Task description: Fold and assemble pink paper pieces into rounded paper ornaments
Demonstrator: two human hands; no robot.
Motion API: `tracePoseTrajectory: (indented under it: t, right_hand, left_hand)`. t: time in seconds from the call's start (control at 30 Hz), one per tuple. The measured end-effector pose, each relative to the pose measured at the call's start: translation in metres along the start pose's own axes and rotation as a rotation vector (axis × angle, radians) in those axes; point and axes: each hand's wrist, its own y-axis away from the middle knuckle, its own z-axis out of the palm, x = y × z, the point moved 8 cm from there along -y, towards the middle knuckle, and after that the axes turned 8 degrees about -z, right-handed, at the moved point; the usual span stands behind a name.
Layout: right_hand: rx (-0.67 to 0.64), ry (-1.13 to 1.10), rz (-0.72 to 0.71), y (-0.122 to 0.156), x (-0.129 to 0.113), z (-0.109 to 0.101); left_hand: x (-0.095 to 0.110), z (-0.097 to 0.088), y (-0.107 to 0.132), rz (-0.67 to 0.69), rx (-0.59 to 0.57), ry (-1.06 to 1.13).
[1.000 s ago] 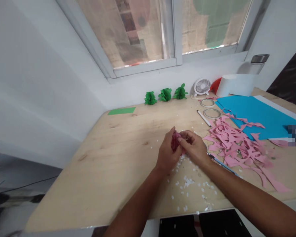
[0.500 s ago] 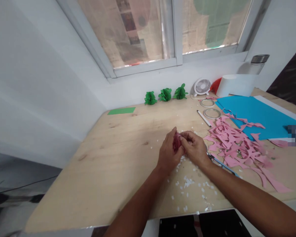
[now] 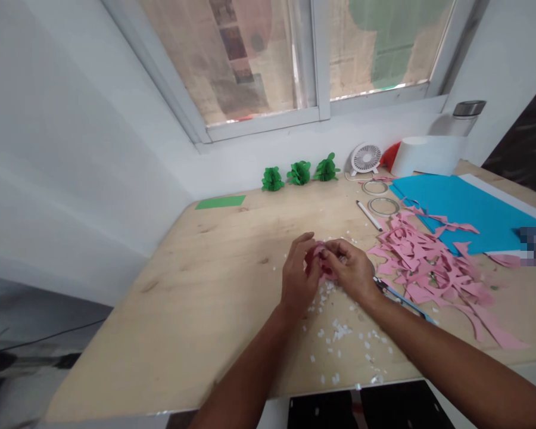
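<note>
Between my two hands, just above the table, is a layered pink paper piece, partly hidden by the fingers. My left hand curves round its left side, with the index finger lifted and the thumb against the paper. My right hand pinches its upper right edge between thumb and fingers. Small white paper bits lie scattered below the hands. Beside my right wrist lies a pair of scissors with blue handles, partly covered by the forearm.
Pink paper scraps heap on the right, near blue sheets. A white marker and two tape rolls lie behind. Green paper figures, a small fan and a green strip line the back.
The pink paper piece has spread wider between my hands. My left hand has shifted slightly left and its fingers have loosened, while my right hand stays nearly in place.
</note>
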Motion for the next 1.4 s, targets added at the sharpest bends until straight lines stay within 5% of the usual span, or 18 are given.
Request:
tracePoseTrajectory:
  t: [0.47, 1.03, 1.4]
  right_hand:
    - [-0.042, -0.104, -0.008, 0.003, 0.003, 0.008]
    - [-0.033, 0.077, -0.143, 0.004, -0.013, 0.003]
    - [-0.027, -0.187, 0.035, 0.003, 0.006, 0.01]
  left_hand:
    - [0.017, -0.013, 0.001, 0.239, 0.219, -0.345]
    - [0.029, -0.014, 0.004, 0.295, 0.267, -0.445]
    - [0.018, -0.015, -0.002, 0.191, 0.263, -0.319]
